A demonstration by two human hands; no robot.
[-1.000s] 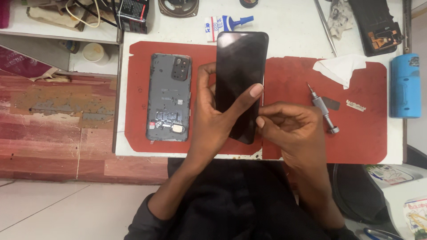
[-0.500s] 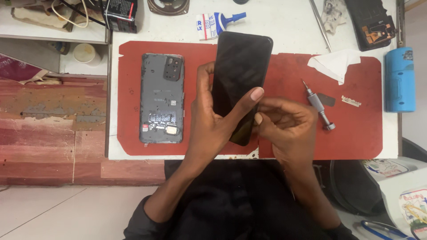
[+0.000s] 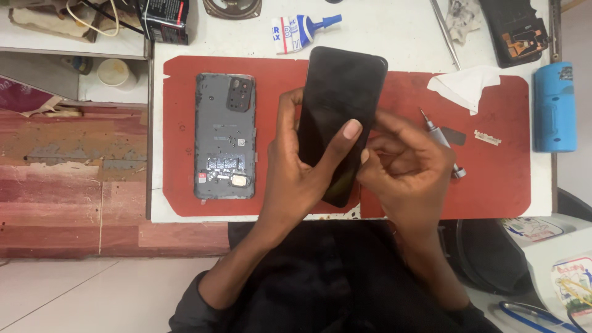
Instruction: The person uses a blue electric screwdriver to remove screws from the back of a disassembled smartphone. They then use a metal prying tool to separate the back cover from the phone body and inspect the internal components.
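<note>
My left hand [image 3: 302, 179] grips a black phone [image 3: 338, 105], screen up and tilted, above a red work mat [image 3: 505, 179]; the thumb lies across the glass. My right hand [image 3: 410, 163] is curled against the phone's lower right edge, fingertips pinched at its side. Whether anything small sits in those fingers is hidden. To the left of the hands a grey phone back cover [image 3: 225, 135] lies inside-up on the mat. A small screwdriver [image 3: 439, 139] rests on the mat just right of my right hand.
A white tissue [image 3: 465, 83] and a small metal part [image 3: 487, 138] lie on the mat's right side. A blue cylinder [image 3: 554, 106] stands at the table's right edge. A glue tube [image 3: 302, 28], tweezers [image 3: 445, 28] and a dark phone frame [image 3: 515, 28] lie at the back.
The phone and both hands have shifted slightly on the mat as the view moved. My right hand has stayed pinched at the phone's lower right edge.
</note>
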